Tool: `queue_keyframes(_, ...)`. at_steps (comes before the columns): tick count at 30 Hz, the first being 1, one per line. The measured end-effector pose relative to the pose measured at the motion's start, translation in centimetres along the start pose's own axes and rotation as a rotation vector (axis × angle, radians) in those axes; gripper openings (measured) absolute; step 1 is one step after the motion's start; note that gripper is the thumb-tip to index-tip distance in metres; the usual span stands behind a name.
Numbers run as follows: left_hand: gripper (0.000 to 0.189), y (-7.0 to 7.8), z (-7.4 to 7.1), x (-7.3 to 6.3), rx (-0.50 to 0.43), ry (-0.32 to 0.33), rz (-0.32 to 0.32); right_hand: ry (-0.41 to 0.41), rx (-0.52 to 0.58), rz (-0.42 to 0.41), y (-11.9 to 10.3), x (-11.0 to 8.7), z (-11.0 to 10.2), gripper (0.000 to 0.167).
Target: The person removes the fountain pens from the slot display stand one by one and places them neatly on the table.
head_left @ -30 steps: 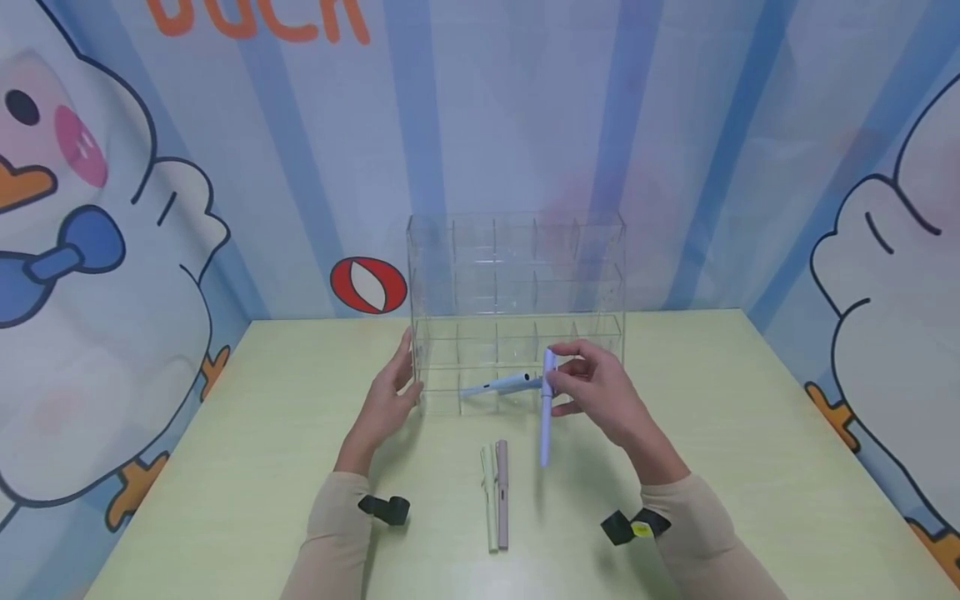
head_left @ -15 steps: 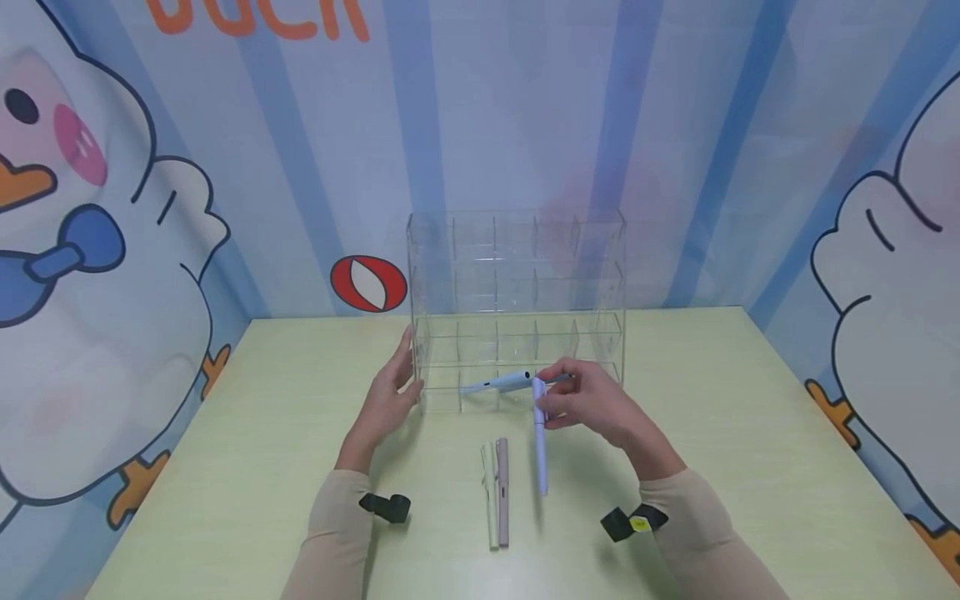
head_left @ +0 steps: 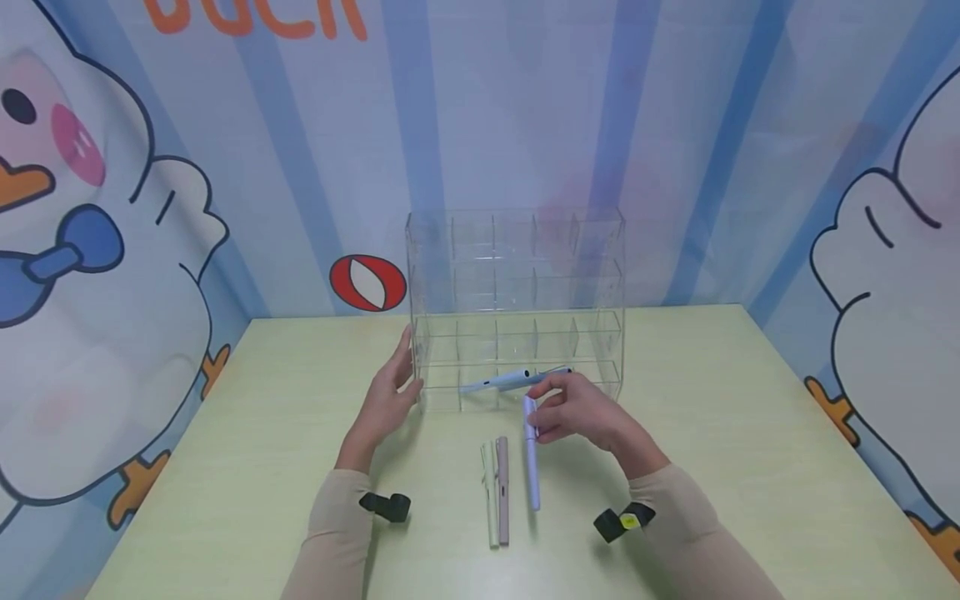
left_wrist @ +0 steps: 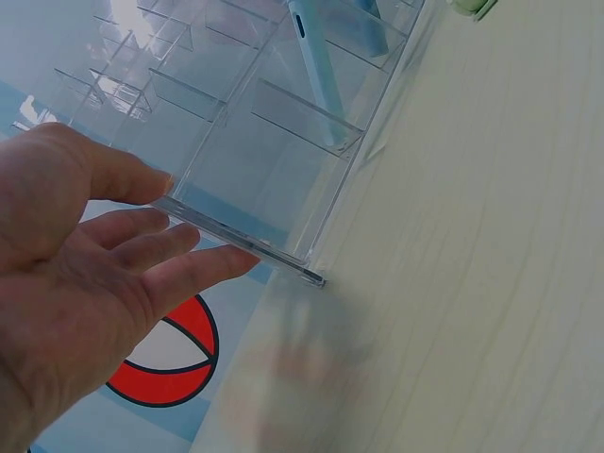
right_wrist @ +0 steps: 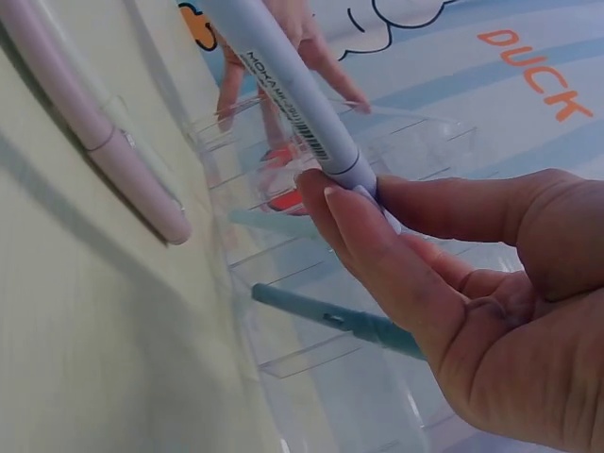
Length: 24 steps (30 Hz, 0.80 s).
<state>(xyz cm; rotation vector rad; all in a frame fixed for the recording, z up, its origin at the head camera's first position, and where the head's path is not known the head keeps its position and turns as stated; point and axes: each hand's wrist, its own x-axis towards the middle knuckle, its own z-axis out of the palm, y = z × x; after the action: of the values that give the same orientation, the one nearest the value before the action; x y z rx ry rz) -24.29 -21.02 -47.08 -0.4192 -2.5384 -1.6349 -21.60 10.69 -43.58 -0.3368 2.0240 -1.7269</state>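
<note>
My left hand (head_left: 386, 404) holds the left side panel of a clear acrylic organizer (head_left: 517, 314), thumb on one face and fingers on the other, as the left wrist view shows at the panel edge (left_wrist: 236, 241). Between thumb and fingertips, my right hand (head_left: 581, 410) pinches a lavender pen (head_left: 532, 467) near its upper end; the pen slants down toward the table's front. Two pens, one light blue (head_left: 495, 382) and one darker blue (right_wrist: 326, 316), lie in the organizer's bottom row, just behind the right hand.
On the table (head_left: 750, 433), a pale green pen (head_left: 492, 508) and a mauve pen (head_left: 503, 508) lie side by side in front of the organizer. Behind stands a blue striped cloth backdrop (head_left: 510, 100) with printed ducks. The organizer's upper rows of compartments rise close to it.
My right hand has come toward the front and left with the lavender pen, away from the organizer, uncovering more of the darker blue pen. The left hand stays put.
</note>
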Motion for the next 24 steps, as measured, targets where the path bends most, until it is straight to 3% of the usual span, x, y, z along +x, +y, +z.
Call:
queue_keyframes(12,0.084,-0.5,0.1,-0.1,-0.006,-0.003,0.015,0.011,0.005,0.038,1.6,0.8,0.3,0.031)
queue_keyframes(24,0.084,-0.3,0.1,0.0,0.002,0.003,-0.013,0.052,-0.077,0.106,2.7,1.5,1.0,0.026)
